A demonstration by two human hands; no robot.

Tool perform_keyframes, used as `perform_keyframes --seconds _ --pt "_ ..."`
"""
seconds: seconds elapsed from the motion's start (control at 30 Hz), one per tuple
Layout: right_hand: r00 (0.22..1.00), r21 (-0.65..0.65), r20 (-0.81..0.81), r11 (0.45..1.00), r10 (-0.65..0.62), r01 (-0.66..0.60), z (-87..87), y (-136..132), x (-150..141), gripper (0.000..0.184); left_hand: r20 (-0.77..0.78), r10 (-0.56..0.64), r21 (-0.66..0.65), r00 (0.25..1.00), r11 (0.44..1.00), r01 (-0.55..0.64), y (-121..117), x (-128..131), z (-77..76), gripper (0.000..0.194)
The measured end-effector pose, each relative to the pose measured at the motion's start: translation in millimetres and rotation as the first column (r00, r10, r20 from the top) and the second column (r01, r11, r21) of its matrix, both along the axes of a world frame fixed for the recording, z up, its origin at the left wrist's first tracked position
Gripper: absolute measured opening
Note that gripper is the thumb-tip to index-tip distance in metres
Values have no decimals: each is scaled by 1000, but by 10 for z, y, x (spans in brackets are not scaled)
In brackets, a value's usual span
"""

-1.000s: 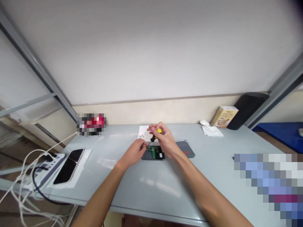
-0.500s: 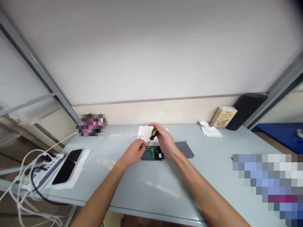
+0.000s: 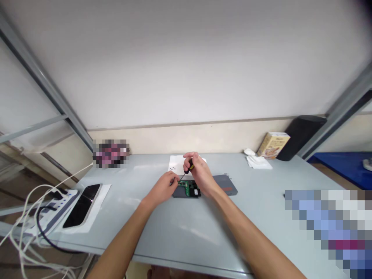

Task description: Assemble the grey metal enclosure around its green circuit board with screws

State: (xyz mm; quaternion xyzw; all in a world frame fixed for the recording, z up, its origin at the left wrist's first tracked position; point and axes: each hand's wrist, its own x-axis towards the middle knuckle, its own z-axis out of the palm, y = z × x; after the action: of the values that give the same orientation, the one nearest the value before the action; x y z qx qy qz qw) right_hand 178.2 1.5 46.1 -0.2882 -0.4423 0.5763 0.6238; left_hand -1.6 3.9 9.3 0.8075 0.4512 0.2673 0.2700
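My right hand (image 3: 200,174) is wrapped round the black and yellow handle of a screwdriver (image 3: 190,166). Its thin shaft slants down to the left, the tip reaching the upper left of a green circuit board (image 3: 188,188). The board sits in a dark grey open case (image 3: 180,193), with a black part bearing a white label at its right. At the case's left edge, my left hand (image 3: 166,186) has its fingers pinched together close to the screwdriver tip; what lies between them is hidden. Behind, a white paper (image 3: 176,161) carries several small dark bits, probably screws.
Right of the board lies a grey cover (image 3: 225,184). A phone (image 3: 83,205) and a power strip (image 3: 54,211) with tangled cables are at the left table edge. At the back right stand a yellow box (image 3: 273,145), crumpled tissue (image 3: 258,162) and a black cylinder-like object (image 3: 302,135).
My right hand has turned round the screwdriver, its fingers now curled further over the handle. My left hand stays at the board's left corner.
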Motion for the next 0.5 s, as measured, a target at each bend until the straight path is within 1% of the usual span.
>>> perform_keyframes --seconds 0.1,0.17,0.23,0.3,0.37,0.5 --pt "997 -40 -78 999 29 -32 48 -5 10 42 -1 -5 0 1000 1000 5 9 -4 -19 22" --pt "998 -38 -61 999 10 -12 55 -6 19 36 6 -10 3 1000 1000 10 18 -7 -33 21" --pt "1000 -34 -19 999 -18 18 44 -6 27 34 18 -14 7 1000 1000 14 24 -10 -40 21" --pt "999 -39 3 999 -33 33 35 -7 34 37 27 -19 11 999 1000 18 23 -13 -39 21" --pt "999 -51 -19 998 -42 41 38 -10 41 41 29 -19 12 999 1000 19 14 -17 -35 21" --pt "998 -68 -68 998 -13 9 36 -7 47 48 21 8 2 1000 1000 -8 1 -22 -46 17"
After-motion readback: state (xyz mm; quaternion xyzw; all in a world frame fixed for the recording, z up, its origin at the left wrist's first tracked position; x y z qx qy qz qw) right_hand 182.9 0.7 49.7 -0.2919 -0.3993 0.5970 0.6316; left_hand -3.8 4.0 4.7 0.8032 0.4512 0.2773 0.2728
